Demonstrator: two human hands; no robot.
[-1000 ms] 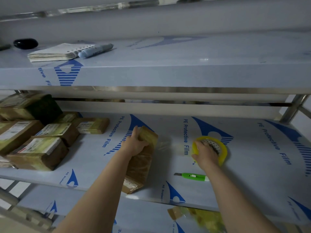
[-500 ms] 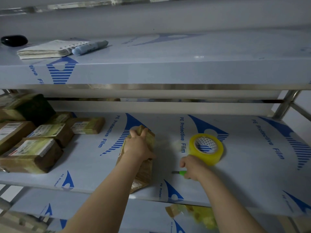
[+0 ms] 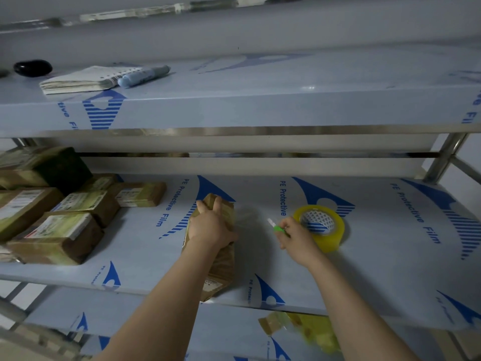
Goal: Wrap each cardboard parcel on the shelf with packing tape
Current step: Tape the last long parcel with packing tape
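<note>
A long cardboard parcel (image 3: pixel 221 264) lies on the middle shelf (image 3: pixel 390 269), wrapped in clear tape. My left hand (image 3: pixel 210 225) grips its far end from above. A strip of clear tape (image 3: pixel 250 217) stretches from the parcel toward the right. My right hand (image 3: pixel 296 238) holds a green box cutter (image 3: pixel 277 226) with its blade pointing left, just right of that strip. The yellow tape roll (image 3: pixel 322 227) lies flat on the shelf behind my right hand.
Several taped parcels (image 3: pixel 57 220) are stacked at the left of the middle shelf. On the top shelf lie a notepad (image 3: pixel 83 80), a blue marker (image 3: pixel 143 75) and a black object (image 3: pixel 32 67). Crumpled tape scraps (image 3: pixel 304 332) sit on the lower shelf.
My right hand let go of the tape roll, picked up the green cutter from the shelf and raised it toward the tape strip. My left hand kept gripping the parcel.
</note>
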